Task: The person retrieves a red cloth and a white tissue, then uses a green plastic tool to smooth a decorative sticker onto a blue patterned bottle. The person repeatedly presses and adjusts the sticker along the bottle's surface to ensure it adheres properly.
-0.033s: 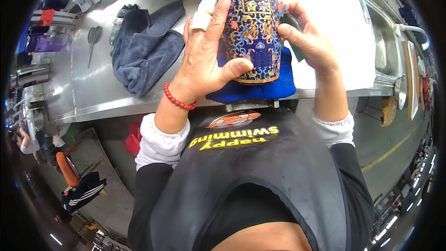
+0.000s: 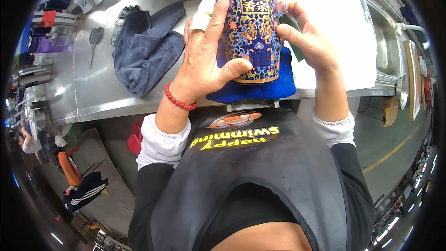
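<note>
In the head view, the left hand (image 2: 204,60) and the right hand (image 2: 309,42) both gripped a blue ornate jar (image 2: 251,28), lifted just above a blue cloth (image 2: 260,88) at the tabletop's (image 2: 93,97) near edge, probably to cushion it. A grey towel (image 2: 146,49) lay left; compared with the earlier frame, nothing had moved.

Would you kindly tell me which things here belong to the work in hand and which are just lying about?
In hand:
- left hand
- right hand
- ornate blue jar
- blue cloth under it

Lying about:
- grey towel
- scissors
- sink
</note>
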Demonstrator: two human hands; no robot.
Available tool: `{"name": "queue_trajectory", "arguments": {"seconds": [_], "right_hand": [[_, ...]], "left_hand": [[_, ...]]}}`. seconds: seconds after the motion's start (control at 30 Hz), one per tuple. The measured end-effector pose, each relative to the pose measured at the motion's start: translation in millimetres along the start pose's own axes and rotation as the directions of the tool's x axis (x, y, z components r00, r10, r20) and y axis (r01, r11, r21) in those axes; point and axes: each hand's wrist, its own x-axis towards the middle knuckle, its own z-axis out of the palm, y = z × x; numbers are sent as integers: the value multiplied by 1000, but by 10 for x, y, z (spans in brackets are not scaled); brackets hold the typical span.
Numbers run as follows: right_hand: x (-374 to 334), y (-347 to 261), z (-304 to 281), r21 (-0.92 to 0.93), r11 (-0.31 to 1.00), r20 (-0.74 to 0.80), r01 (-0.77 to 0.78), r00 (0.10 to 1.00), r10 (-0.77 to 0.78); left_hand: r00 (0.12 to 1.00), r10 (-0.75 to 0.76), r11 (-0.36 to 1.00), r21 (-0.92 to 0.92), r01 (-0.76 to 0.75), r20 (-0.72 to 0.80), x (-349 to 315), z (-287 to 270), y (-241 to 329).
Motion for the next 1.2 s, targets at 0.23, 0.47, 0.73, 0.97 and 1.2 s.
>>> {"name": "queue_trajectory", "arguments": {"seconds": [0.23,0.47,0.73,0.97,1.2], "right_hand": [[0,49,-58,-250,966,21,65,998,-62],[2,-2,-77,-218,975,7,32,999,-31],[129,24,-37,222,972,-45,-74,995,86],[181,106,-28,308,951,-83,-40,994,68],[200,110,29,-37,982,-280,186,941,-189]], "left_hand": [[997,-41,999,19,40,71,6,-52,4],[990,-87,996,8,86,109,62,-117,114],[991,-121,987,111,113,65,252,-154,126],[987,-134,988,92,126,89,274,-124,133],[990,-113,991,84,106,82,288,-126,105]]}}
